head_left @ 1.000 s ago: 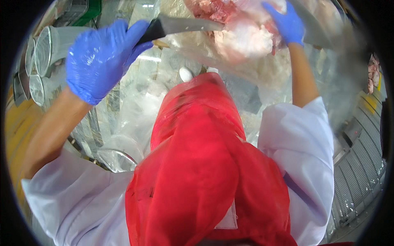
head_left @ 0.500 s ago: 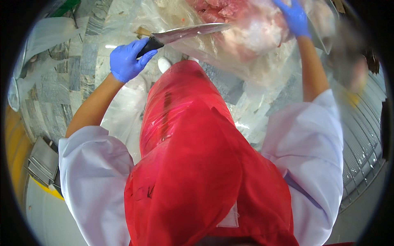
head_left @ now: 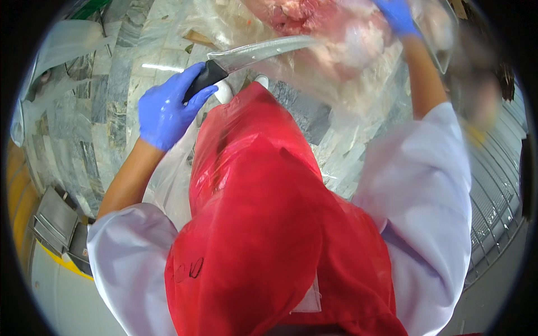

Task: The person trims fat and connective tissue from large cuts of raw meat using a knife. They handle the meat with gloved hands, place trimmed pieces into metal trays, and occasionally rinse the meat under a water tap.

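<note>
My left hand [head_left: 168, 112], in a blue glove, is closed round the black handle of a large, curved knife [head_left: 260, 51]. The blade lies level across the upper middle, pointing right, at the lower edge of a mass of raw meat [head_left: 302, 17] on crumpled clear plastic [head_left: 230, 25]. At the top right, my right hand [head_left: 397, 15], also gloved, grips the far right part of the meat, its fingertips partly blurred. My red apron [head_left: 252, 224] fills the lower middle, with white shoes [head_left: 223, 92] showing beyond it.
Tiled floor [head_left: 120, 78] shows around me. Stacked metal pieces [head_left: 59, 218] stand at the lower left by a yellow edge [head_left: 19, 185]. A wire rack [head_left: 493, 196] runs along the right. Translucent containers [head_left: 67, 39] are at the upper left; blurred pale shapes sit at the upper right.
Since a second ago the view has shifted, showing more floor at left. In the last half second my left hand has come slightly lower with the knife, and my right hand has risen a little.
</note>
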{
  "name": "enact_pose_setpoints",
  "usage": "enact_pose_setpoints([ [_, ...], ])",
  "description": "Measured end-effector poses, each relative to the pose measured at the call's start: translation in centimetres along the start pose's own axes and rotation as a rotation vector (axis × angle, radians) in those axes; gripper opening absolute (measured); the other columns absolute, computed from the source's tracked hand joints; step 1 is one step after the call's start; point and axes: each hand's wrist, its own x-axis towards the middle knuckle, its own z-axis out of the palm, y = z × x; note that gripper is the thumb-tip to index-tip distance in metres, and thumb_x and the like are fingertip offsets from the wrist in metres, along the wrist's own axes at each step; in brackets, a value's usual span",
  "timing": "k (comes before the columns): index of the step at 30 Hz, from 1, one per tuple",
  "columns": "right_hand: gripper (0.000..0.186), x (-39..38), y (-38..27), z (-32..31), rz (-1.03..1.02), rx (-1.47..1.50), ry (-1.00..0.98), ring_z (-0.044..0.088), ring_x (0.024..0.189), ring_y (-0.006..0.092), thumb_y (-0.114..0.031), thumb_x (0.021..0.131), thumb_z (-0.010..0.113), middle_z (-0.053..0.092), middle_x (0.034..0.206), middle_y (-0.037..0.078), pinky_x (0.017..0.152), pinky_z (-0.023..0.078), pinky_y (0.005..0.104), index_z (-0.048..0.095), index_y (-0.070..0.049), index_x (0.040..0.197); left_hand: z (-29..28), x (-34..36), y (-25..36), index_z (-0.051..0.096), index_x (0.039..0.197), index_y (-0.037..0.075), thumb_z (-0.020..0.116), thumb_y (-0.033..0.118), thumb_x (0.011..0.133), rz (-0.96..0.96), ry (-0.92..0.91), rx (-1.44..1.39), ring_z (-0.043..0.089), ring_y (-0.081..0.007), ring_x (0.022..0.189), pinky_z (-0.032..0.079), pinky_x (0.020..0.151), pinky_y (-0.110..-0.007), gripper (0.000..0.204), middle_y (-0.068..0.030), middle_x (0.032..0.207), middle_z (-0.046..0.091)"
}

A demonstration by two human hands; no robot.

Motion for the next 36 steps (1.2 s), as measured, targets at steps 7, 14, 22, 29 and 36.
enact_pose_setpoints([
  [7,0.083,-2.1,-0.4,0.8,0.066,-0.006,0.123,0.06,0.116,0.0339,-0.059,0.08,0.067,0.062,0.125,0.022,0.099,0.045,0.0408,0.051,0.001,0.135,-8.2,0.5,9.4,0.06,0.128,0.017,0.071,0.033,0.087,0.063,-0.195,0.633,0.061,-0.0252,0.057,0.047,0.05,-0.037,0.045,-0.0075,0.079,0.063],
  [14,0.078,-3.8,-3.3,-0.4,0.175,0.155,0.074,0.058,0.119,0.0346,-0.058,0.082,0.067,0.061,0.126,0.022,0.1,0.044,0.041,0.054,0.0,0.132,2.6,-1.1,-1.3,0.064,0.115,0.01,0.074,0.035,0.085,0.06,0.102,0.089,0.066,-0.0297,0.063,0.051,0.055,-0.038,0.04,-0.0099,0.089,0.07],
  [22,0.086,-1.8,-0.1,0.5,0.092,0.052,0.077,0.055,0.124,0.0338,-0.057,0.08,0.07,0.058,0.132,0.022,0.104,0.042,0.0399,0.047,-0.001,0.14,13.9,1.4,-6.3,0.064,0.117,0.009,0.073,0.036,0.084,0.176,0.203,-0.275,0.067,-0.0318,0.067,0.053,0.058,-0.039,0.045,-0.0126,0.09,0.07],
  [29,0.088,-1.1,-0.4,0.2,0.083,0.099,0.034,0.054,0.126,0.0342,-0.058,0.08,0.069,0.057,0.133,0.023,0.104,0.041,0.0406,0.044,0.0,0.142,14.6,2.2,-7.0,0.065,0.117,0.008,0.072,0.037,0.085,0.122,0.063,-0.289,0.068,-0.0321,0.071,0.054,0.061,-0.038,0.044,-0.0144,0.092,0.07],
  [36,0.09,-2.6,-1.9,0.2,0.177,0.099,0.031,0.053,0.126,0.0358,-0.06,0.08,0.068,0.057,0.133,0.024,0.104,0.042,0.0407,0.044,0.001,0.142,-3.6,0.6,0.6,0.064,0.123,0.01,0.072,0.035,0.086,-0.097,-0.137,0.136,0.068,-0.0313,0.07,0.054,0.063,-0.038,0.045,-0.0123,0.094,0.07],
])
